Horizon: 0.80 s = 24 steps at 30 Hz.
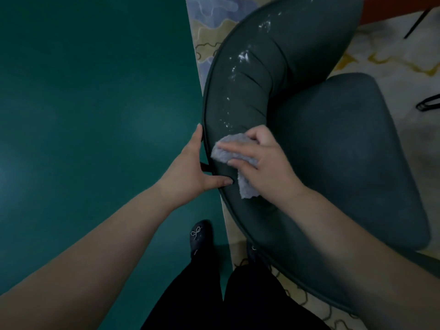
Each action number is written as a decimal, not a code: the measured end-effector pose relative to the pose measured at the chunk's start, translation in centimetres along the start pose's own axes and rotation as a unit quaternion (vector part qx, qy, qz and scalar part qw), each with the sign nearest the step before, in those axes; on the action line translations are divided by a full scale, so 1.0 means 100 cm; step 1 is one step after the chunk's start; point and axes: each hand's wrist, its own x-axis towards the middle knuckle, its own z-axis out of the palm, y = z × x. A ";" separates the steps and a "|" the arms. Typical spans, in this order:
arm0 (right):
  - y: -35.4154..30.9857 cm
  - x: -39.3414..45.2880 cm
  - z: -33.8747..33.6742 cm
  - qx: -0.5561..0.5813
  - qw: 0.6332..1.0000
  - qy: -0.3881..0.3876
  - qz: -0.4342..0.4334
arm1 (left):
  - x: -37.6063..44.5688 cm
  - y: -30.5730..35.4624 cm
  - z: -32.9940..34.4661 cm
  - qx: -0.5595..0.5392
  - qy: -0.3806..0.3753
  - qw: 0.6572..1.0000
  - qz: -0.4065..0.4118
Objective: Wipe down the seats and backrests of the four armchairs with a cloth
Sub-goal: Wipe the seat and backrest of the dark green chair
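Observation:
A dark green armchair [345, 148] fills the right half of the view, seen from behind and above. White specks and smears dot the top of its curved backrest [247, 75]. My right hand [264, 163] presses a grey-lilac fluffy cloth [234, 152] against the backrest's top, fingers spread over the cloth, and a corner of the cloth hangs below the palm. My left hand [195, 167] holds the backrest's outer rim, thumb on top of the padding and fingers behind the edge. The seat cushion [357, 163] lies to the right of both hands.
Teal floor [90, 115] spreads to the left. A patterned cream, yellow and blue rug [209, 34] lies under the chair. My dark slipper [201, 236] and black trousers stand at the bottom. Black thin furniture legs [428, 104] show at the right edge.

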 end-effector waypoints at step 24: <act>-0.032 0.015 0.002 -0.108 0.992 -0.071 0.004 | 0.019 -0.026 -0.022 -0.060 -0.110 0.991 0.047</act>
